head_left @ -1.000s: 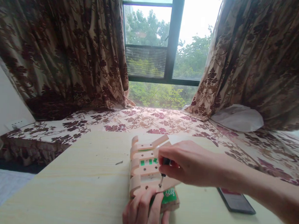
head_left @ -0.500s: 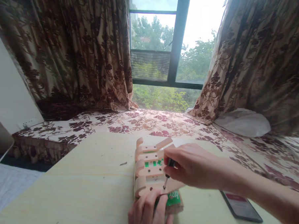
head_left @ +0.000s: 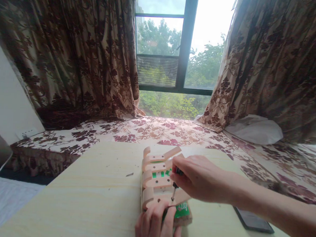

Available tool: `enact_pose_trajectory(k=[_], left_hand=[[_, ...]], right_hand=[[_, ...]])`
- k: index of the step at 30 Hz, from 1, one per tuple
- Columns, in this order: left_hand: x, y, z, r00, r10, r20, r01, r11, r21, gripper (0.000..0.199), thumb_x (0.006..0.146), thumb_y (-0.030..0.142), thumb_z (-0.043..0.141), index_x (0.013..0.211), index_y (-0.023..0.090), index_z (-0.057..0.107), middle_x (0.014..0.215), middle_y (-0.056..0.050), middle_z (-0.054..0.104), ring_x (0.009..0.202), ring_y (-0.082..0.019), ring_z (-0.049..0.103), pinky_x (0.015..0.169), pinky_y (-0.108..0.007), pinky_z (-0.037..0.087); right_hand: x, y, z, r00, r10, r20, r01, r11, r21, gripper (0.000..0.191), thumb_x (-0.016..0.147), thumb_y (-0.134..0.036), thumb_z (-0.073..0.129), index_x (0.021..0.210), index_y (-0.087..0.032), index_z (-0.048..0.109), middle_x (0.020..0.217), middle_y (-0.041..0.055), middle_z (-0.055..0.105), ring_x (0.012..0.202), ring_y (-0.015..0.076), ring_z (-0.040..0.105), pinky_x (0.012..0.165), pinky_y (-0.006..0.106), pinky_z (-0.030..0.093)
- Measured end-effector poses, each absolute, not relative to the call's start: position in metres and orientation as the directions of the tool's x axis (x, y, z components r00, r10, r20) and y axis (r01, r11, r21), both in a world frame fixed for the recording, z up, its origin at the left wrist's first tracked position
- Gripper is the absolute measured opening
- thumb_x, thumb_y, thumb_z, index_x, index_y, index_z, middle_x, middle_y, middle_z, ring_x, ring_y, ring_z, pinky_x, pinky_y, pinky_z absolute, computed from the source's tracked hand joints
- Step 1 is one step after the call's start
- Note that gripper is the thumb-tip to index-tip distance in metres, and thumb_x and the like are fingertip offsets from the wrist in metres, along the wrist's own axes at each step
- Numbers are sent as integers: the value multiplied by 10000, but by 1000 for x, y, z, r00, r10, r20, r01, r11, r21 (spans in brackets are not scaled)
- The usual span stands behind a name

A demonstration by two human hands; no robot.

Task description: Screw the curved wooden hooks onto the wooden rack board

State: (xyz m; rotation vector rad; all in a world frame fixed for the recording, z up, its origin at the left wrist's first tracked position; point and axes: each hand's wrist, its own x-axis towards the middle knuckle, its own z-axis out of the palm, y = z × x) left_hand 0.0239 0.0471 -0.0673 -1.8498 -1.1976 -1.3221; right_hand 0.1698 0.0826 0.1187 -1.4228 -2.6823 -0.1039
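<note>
My right hand (head_left: 194, 176) is closed round the dark handle of a screwdriver (head_left: 176, 184). The tool points down, its tip at a screw hole in the nearest of several pale pink curved strips (head_left: 149, 197). These strips lie in a row across a block with a green printed label (head_left: 182, 210), each with small dark screws or holes. My left hand (head_left: 157, 223) grips the near end of the block, fingertips pressing on the nearest strip beside the screwdriver tip. The right ends of some strips are hidden behind my right hand.
The block rests on a pale wooden table (head_left: 91, 196). A phone (head_left: 254, 218) lies at the right, partly under my right forearm. A small dark sliver (head_left: 129, 174) and crumbs lie left of the block. Behind are a flower-patterned covered ledge (head_left: 157, 129), curtains and a window.
My right hand has turned slightly round the screwdriver handle, while the tip stays at the same hole. The phone's screen has gone dark. My left hand keeps its place.
</note>
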Motion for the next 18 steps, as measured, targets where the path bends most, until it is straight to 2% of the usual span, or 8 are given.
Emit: enact_pose_trajectory(k=[4,8,14,18], left_hand=[[26,46,-64,79,352,933,860,-497,114,186,786,270,571,948,275,662,948,-7,684,913,-182,589,859,-323,396],[26,46,-62,52,353,934,845,-513,147,173,811,270,545,925,262,675,939,-13,690,919,-186,578,867,-331,383],[27,48,-67,65,330,942,863,-493,113,185,811,247,525,931,251,666,940,-22,682,911,-200,566,842,-350,381],[26,47,-65,68,341,938,852,-509,123,180,808,259,538,936,253,666,958,-21,678,917,-201,569,837,-344,389]], right_hand=[[177,79,129,-686,720,106,726,688,25,180,897,-280,470,815,-174,590,775,53,657,692,149,573,554,265,263],[177,81,132,-782,616,97,621,784,27,175,905,-220,458,798,-175,588,834,50,666,747,139,575,601,255,296],[168,81,125,-654,754,63,756,651,60,224,913,-262,422,796,-166,588,728,52,655,634,133,524,541,271,230],[167,76,129,-628,774,82,778,625,64,208,909,-258,410,832,-170,582,723,50,651,599,128,507,521,280,204]])
